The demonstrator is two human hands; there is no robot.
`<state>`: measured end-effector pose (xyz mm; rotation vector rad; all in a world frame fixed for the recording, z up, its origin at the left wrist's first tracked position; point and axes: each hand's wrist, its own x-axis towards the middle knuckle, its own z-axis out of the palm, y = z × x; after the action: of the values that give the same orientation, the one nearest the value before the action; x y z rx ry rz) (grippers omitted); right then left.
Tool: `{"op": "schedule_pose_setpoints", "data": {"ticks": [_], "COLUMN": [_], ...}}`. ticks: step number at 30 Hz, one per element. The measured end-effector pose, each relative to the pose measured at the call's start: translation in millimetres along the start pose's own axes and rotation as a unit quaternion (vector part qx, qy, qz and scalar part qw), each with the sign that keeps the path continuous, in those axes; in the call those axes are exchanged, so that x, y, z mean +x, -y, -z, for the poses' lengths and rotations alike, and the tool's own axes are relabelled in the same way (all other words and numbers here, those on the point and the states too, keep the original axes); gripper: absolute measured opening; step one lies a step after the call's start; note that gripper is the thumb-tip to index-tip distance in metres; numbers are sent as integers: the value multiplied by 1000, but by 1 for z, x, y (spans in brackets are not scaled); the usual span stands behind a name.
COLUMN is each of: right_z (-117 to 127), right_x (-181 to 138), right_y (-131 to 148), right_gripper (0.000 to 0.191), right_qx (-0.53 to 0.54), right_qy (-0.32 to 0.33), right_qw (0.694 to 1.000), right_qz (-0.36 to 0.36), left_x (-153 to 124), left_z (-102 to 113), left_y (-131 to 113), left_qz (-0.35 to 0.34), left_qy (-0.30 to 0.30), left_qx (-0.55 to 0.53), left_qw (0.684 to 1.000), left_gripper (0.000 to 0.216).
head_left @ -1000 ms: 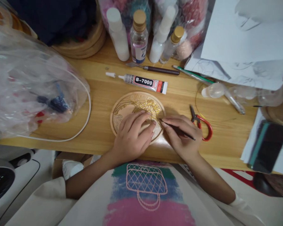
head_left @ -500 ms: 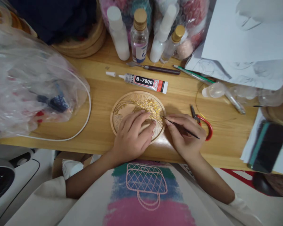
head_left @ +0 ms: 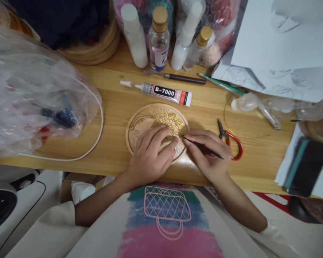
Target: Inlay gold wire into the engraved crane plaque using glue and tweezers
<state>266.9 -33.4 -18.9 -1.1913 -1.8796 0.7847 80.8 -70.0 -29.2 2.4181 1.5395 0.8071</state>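
A round wooden disc (head_left: 145,118) with a gold wire pattern lies near the front of the wooden table (head_left: 115,107). My left hand (head_left: 150,154) rests on the disc with fingers spread, pressing it down. My right hand (head_left: 207,154) pinches a thin dark tool (head_left: 204,147) like a pen, its tip touching the gold wire at the disc's right part. A B-7000 glue tube (head_left: 164,93) lies just behind the disc, its white cap (head_left: 126,84) off beside it.
Red-handled pliers (head_left: 231,141) lie right of my right hand. Several bottles (head_left: 158,39) stand at the back, with a spatula (head_left: 177,77) and a green pen (head_left: 220,86). A plastic bag (head_left: 34,93) fills the left, papers (head_left: 280,43) and a phone (head_left: 307,165) the right.
My right hand drew the tool a little back to the right, then brought its tip back onto the disc's gold wire. My left hand stayed still.
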Motion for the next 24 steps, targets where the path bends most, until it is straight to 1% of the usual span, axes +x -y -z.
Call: {"op": "schedule_pose_setpoints", "data": {"ticks": [24], "right_z": [-1], "right_x": [0], "right_y": [0], "right_gripper": [19], "right_qx": [1], "right_qy": [4], "right_qw": [1000], "right_qz": [-6], "left_x": [0], "left_z": [0], "left_y": [0], "left_qz": [2], "left_qy": [-8], "left_qx": [-2], "left_qw": [1000], "left_gripper": [23]}}
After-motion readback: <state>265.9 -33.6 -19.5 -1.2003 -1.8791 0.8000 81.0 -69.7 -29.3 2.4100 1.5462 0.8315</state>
